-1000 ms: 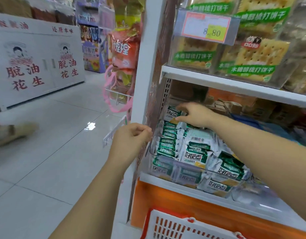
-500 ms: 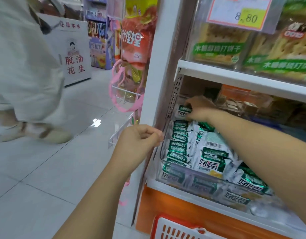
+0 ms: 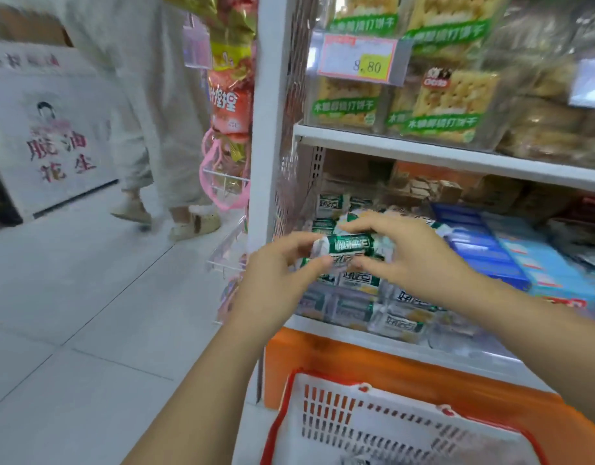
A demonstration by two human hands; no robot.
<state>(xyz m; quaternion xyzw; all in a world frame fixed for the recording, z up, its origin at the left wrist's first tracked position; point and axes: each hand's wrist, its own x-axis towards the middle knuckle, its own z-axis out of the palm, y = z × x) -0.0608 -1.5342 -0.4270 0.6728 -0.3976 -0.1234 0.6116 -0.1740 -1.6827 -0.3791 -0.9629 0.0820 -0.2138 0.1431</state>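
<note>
Now, centre of frame: a green-and-white packet (image 3: 351,246) is held crosswise between both hands, in the air just in front of the lower shelf, above the pile of like packets (image 3: 383,307). The left hand (image 3: 279,276) pinches its left end between thumb and fingertips. The right hand (image 3: 420,256) is curled over its right end, fingers on top; the thumb seems to sit beneath. Neither hand is spread flat.

The step looks like lifting one packet out for the white basket with a red rim (image 3: 373,427), at the lower middle of the frame.
- Hold by the ends and keep the squeeze light, since the wrapper looks soft and the contents are likely brittle.
- Draw it straight toward the body and clear of the pile, so that no neighbouring packets are dragged over the shelf lip.
- One hand could then let go, and the other lower the packet into the basket rather than drop it.

Against half a second ago:
- The right hand was then deep at the back of the shelf, on a packet there. It is now out front.
- The left hand was a loose fist by the white shelf post (image 3: 265,129). It has come across to the packet.
- The passer-by in pale clothes (image 3: 145,95) has walked further off, toward the upper left.
- More of the basket shows.
</note>
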